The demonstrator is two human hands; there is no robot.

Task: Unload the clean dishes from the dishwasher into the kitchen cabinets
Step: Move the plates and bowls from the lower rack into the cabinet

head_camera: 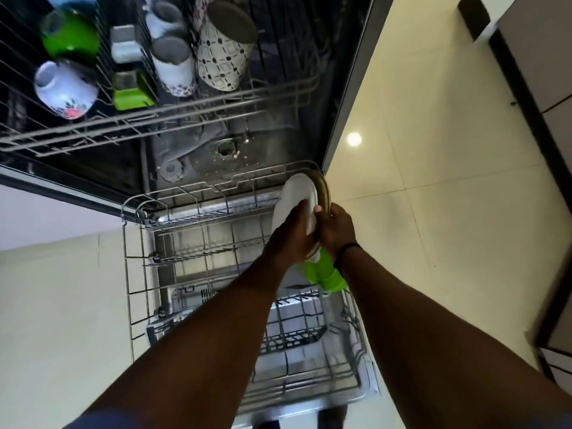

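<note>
A white plate (296,193) stands on edge at the right side of the pulled-out lower rack (130,274), with a darker, gold-rimmed plate (324,188) right behind it. My left hand (294,236) grips the white plate's face and edge. My right hand (335,229) holds the plates from the right, thumb over their rims. A green item (323,274) stands in the rack just under my hands. The upper rack (154,119) holds mugs: a white floral one (66,91), a green one (71,35), a patterned one (221,57) and others.
The dishwasher tub floor (216,150) shows between the racks. Cream floor tiles (433,181) lie to the right, with dark-edged cabinet fronts (532,88) beyond. A cutlery basket (294,329) sits in the lower rack's near part.
</note>
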